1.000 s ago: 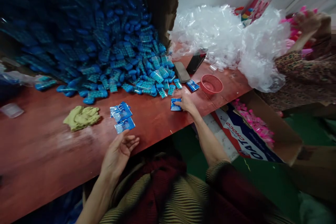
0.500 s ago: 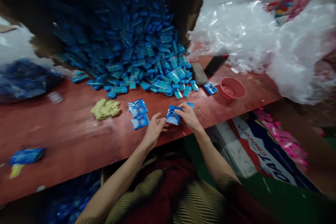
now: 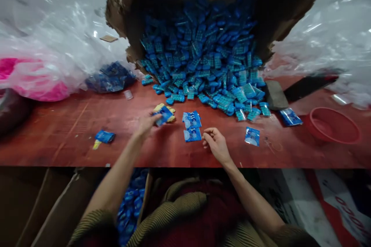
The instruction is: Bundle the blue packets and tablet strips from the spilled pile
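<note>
My left hand (image 3: 145,126), blurred by motion, is closed on a blue printed packet (image 3: 164,115) by its near side. The packet is in front of a crumpled yellow cloth (image 3: 172,110) and partly hides it. My right hand (image 3: 218,146) is held just right of a few overlapping blue packets (image 3: 192,127) lying flat on the red table. Its fingers are loosely bent and somewhat apart, with nothing seen in them. Farther right lies a single blue packet (image 3: 252,136).
A torn cardboard box (image 3: 118,13) spills many small blue packs (image 3: 203,58) onto the red table (image 3: 87,123). On the right are a grey block (image 3: 276,94) and a red bowl (image 3: 333,125). A blue wrapper (image 3: 104,136) lies left. Below the table edge sits a bin of blue items (image 3: 131,200).
The blue packet has passed from my right hand to my left, which carried it leftward to the cloth. My right hand moved left toward the overlapping packets. The view has turned left.
</note>
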Available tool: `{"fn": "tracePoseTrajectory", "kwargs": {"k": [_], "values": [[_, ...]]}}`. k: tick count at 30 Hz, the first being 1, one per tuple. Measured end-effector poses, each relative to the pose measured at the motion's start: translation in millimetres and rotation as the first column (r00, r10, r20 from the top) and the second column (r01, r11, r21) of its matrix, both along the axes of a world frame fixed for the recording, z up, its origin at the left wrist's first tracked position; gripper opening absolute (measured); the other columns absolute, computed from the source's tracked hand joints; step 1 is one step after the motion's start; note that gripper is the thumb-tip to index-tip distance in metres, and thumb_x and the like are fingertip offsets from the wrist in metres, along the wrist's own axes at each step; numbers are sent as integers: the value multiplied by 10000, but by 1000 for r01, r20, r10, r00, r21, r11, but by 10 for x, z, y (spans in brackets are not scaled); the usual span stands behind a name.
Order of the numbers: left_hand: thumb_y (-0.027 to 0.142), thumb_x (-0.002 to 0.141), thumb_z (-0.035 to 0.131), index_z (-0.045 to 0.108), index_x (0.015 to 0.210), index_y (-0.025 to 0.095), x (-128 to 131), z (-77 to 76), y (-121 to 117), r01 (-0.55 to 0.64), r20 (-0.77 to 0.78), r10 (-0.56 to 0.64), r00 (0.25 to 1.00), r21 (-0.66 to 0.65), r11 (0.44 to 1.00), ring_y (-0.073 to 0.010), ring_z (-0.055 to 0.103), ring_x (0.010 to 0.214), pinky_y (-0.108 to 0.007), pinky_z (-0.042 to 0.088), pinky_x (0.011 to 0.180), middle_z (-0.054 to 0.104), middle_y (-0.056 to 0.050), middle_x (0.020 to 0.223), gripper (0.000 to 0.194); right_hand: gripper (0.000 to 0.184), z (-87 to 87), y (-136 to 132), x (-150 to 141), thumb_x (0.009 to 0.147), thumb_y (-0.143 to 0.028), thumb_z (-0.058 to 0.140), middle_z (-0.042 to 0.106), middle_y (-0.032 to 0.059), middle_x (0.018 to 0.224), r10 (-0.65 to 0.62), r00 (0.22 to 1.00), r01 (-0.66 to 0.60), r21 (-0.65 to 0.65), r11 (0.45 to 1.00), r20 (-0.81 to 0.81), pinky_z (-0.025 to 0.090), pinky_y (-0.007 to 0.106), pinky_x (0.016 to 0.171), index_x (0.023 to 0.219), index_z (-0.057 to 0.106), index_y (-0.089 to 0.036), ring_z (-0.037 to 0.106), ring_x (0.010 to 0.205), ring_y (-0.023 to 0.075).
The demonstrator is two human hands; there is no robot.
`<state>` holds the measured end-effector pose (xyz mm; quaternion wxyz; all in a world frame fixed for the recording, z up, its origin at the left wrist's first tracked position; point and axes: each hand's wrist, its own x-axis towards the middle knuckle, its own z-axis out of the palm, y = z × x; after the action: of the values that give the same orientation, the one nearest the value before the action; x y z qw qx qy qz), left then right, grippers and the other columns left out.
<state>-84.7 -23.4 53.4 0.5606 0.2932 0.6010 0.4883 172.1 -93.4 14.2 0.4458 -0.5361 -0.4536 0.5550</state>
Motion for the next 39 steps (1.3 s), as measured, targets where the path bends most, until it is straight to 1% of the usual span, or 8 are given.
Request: {"fn": "tracePoseTrajectory", "kwargs": {"k": [4, 8, 12, 19, 24, 30, 33, 39], "values": [[142, 632, 637, 556, 713, 133, -637, -150, 584, -47, -477, 43, 878, 4, 999, -89, 459, 429, -204, 364, 449, 517, 37, 496, 116, 181, -56, 111, 102, 827, -366, 516, 580, -9, 692, 50, 971, -77, 108, 991, 236, 473, 243, 547, 843, 566, -193, 564, 610, 128], [173, 717, 597, 578, 928, 82, -847, -239, 804, -95, -811, 79, 580, 30, 995, -171, 585, 714, -305, 463, 693, 608, -41, 755, 230, 182, -7, 335, -93, 873, -265, 453, 645, 63, 907, 21, 842, -228, 320, 920, 540, 471, 345, 828, 919, 614, -194, 599, 877, 198], [188, 804, 507, 515, 1147, 67, -728, -276, 632, -79, -903, 147, 404, 126, 989, -289, 495, 1133, -440, 330, 990, 562, -159, 1173, 363, 353, 28, 652, -674, 881, -221, 446, 541, 122, 1283, 121, 575, -564, 285, 775, 809, 362, 420, 1010, 1221, 529, -175, 464, 1193, 262], [218, 796, 472, 466, 1240, 94, -160, -667, 6, 348, -910, -42, 413, 115, 930, -309, 394, 1274, -462, 274, 1053, 460, -227, 1335, 461, 462, -120, 841, -1450, 891, -91, 322, 306, 250, 1453, 142, 295, -680, 104, 726, 945, 195, 603, 1044, 1344, 379, -17, 265, 1349, 352], [345, 810, 489, 405, 1315, 81, 19, -800, -36, 345, -922, 1, 386, 145, 927, -340, 293, 1336, -510, 232, 1064, 359, -248, 1408, 575, 411, -67, 810, -945, 887, -227, 471, 404, 133, 1428, 254, 392, -758, 153, 634, 884, 216, 582, 1054, 1294, 481, -172, 276, 1352, 317], [348, 875, 367, 439, 1304, 109, -140, -664, 158, 313, -904, 108, 413, 252, 916, -274, 328, 1321, -443, 242, 1087, 424, -187, 1380, 496, 273, 35, 737, -108, 891, -211, 460, 616, 100, 1144, 93, 670, -444, 297, 845, 736, 397, 387, 955, 1115, 613, -180, 534, 1090, 218], [330, 867, 373, 458, 1306, 122, -401, -586, 279, 164, -951, 140, 275, 189, 968, -311, 271, 1346, -497, 213, 1087, 378, -175, 1421, 493, 249, -2, 663, 88, 887, -207, 462, 628, 90, 1105, 62, 700, -394, 312, 865, 711, 410, 387, 929, 1075, 623, -187, 552, 1042, 216], [312, 838, 449, 584, 1206, 146, -860, -579, 477, 163, -994, -38, 99, -22, 986, -391, 266, 1326, -579, 227, 1041, 395, -194, 1403, 426, 267, -13, 688, 128, 892, -202, 450, 622, 84, 1111, 27, 640, -372, 279, 885, 768, 414, 375, 920, 1102, 613, -183, 542, 1028, 219]]}}
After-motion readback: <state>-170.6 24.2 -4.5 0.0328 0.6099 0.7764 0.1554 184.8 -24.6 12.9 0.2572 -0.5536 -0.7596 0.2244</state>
